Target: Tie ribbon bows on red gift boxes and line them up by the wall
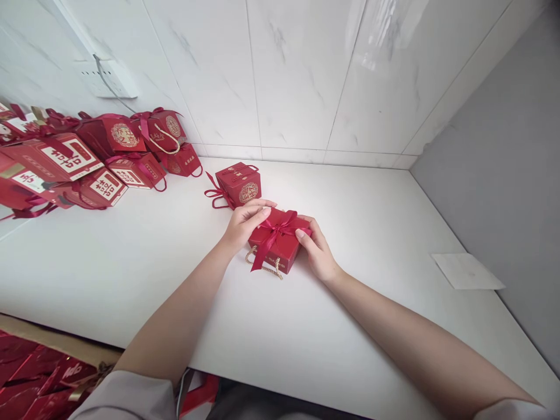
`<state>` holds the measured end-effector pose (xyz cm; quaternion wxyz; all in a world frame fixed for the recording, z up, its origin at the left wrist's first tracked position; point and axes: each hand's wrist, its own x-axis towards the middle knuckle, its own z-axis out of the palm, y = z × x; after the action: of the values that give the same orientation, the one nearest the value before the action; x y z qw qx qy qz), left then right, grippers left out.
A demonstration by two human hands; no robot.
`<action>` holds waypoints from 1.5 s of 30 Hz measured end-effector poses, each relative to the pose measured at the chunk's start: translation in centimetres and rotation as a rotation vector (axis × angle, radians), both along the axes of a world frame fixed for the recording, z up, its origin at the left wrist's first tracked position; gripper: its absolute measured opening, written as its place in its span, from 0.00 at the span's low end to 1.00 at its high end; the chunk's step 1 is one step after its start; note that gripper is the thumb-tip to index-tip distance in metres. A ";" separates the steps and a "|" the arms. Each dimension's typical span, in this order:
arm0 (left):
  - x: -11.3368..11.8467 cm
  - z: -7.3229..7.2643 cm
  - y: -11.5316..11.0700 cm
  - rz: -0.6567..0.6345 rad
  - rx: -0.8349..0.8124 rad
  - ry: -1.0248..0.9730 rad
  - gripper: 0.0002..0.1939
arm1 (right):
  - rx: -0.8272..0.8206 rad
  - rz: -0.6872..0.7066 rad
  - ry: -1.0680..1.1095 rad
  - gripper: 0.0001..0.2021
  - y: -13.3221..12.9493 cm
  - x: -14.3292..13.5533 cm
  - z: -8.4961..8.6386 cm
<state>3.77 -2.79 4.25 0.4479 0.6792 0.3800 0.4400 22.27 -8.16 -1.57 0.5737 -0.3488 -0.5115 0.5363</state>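
A red gift box rests on the white counter between my hands, topped by a dark red ribbon tied in a bow. From its near side hangs a twisted gold cord handle. My left hand holds the box's left edge, thumb on top. On the right edge, my right hand grips it with the thumb over the ribbon and the fingers behind the box. Just beyond my left hand stands another red gift box with a ribbon bow at its left side.
Many red gift boxes are piled along the wall at the left. A carton holding red boxes sits below the counter's front edge. A white card lies at the right by the grey panel. A wall socket has a cable.
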 end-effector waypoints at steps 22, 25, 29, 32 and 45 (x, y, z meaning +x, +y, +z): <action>0.9 0.0 -1.1 -0.133 0.096 0.026 0.17 | 0.473 -0.344 -0.483 0.20 -1.9 0.1 1.2; 0.8 0.0 -1.2 -0.057 0.181 0.072 0.20 | 0.510 -0.368 -0.530 0.20 -1.8 0.2 1.2; 0.8 -0.1 -1.4 0.053 0.327 0.129 0.22 | 0.477 -0.384 -0.515 0.20 -1.8 0.1 1.0; 0.8 -0.2 -1.4 0.118 0.388 0.155 0.22 | 0.471 -0.381 -0.500 0.20 -1.8 0.0 0.9; 0.8 -0.3 -1.7 0.231 0.495 0.230 0.23 | 0.425 -0.355 -0.480 0.19 -1.8 0.0 1.1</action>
<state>4.60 -4.49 3.94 0.1696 0.7655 0.3841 0.4876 22.28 -9.97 -0.42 0.5813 -0.4207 -0.6631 0.2132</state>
